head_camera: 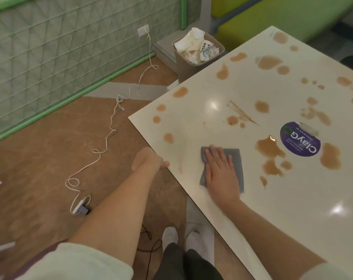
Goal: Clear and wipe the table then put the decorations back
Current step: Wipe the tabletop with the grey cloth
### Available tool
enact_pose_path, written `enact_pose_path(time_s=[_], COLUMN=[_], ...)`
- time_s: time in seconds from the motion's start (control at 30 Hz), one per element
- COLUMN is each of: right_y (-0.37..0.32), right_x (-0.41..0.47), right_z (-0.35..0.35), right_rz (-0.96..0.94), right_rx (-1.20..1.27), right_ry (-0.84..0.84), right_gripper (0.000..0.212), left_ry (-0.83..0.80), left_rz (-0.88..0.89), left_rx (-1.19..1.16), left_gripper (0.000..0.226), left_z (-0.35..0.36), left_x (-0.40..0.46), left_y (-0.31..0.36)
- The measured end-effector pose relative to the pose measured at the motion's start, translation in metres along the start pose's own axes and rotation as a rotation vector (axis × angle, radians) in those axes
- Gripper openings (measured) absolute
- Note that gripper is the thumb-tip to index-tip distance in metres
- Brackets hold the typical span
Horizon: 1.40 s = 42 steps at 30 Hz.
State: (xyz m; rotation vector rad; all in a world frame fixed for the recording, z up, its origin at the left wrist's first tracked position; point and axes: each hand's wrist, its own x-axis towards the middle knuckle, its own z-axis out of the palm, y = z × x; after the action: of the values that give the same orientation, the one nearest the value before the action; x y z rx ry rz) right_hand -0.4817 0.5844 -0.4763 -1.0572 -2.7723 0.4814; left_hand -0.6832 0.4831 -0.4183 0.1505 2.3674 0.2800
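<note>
Floor: we are standing on brown flooring beside a green quilted wall panel, a white cable (103,150) trailing from a wall socket (143,30).
Worktop (282,199): cream, glossy, carrying many brown spills (269,147) and a round purple sticker (300,142).
Cloth (235,158): grey, lying flat near the worktop's near-left edge.
Right hand (222,176): we are pressing the cloth with fingers straight and spread.
Left hand (151,160): we are resting it at the worktop's edge; we cannot tell how its fingers lie.
Bin (197,55): standing on the floor by the worktop's far corner, overflowing with crumpled paper.
</note>
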Motion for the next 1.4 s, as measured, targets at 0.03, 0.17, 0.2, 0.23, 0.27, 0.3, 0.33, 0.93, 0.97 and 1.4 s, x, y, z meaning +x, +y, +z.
enact_pose_path(time_s=[0.03, 0.17, 0.2, 0.23, 0.27, 0.3, 0.33, 0.93, 0.97, 1.4], right_y=[-0.007, -0.045, -0.052, -0.055, -0.055, -0.051, -0.042, -0.027, -0.037, -0.072], right_x=[-0.017, -0.048, -0.036, -0.019, 0.0, 0.018, 0.032, 0.064, 0.053, 0.086], right_z=[0.001, 0.008, 0.01, 0.011, 0.012, 0.012, 0.01, 0.015, 0.018, 0.027], right_rz=[-0.054, -0.244, -0.259, -0.262, -0.251, -0.224, -0.18, 0.019, -0.004, 0.016], right_rx=[0.01, 0.017, 0.022, 0.014, 0.004, -0.006, -0.014, -0.008, 0.015, -0.081], right_ry=[-0.017, -0.157, -0.164, -0.165, -0.173, -0.173, -0.16, -0.011, -0.007, -0.026], right_gripper=[0.053, 0.05, 0.05, 0.051, 0.053, 0.056, 0.059, 0.057, 0.054, 0.053], left_ry=[-0.009, -0.005, -0.002, -0.002, -0.006, -0.009, -0.009, -0.085, -0.054, 0.041], left_rz=[0.002, 0.029, 0.029, 0.031, 0.035, 0.035, 0.036, 0.166, 0.147, 0.104], left_rx=[-0.023, -0.073, -0.079, -0.09, -0.106, -0.131, -0.155, -0.476, -0.539, -0.288], left_gripper=[0.024, 0.021, 0.022, 0.023, 0.025, 0.027, 0.028, 0.031, 0.037, 0.066], left_z=[0.001, 0.004, 0.004, 0.005, 0.006, 0.006, 0.008, -0.03, -0.032, -0.065], left_x=[0.001, 0.003, 0.004, 0.004, 0.004, 0.004, 0.005, 0.052, 0.057, 0.125], left_y=[-0.002, -0.006, -0.007, -0.008, -0.008, -0.009, -0.01, -0.026, -0.025, 0.03])
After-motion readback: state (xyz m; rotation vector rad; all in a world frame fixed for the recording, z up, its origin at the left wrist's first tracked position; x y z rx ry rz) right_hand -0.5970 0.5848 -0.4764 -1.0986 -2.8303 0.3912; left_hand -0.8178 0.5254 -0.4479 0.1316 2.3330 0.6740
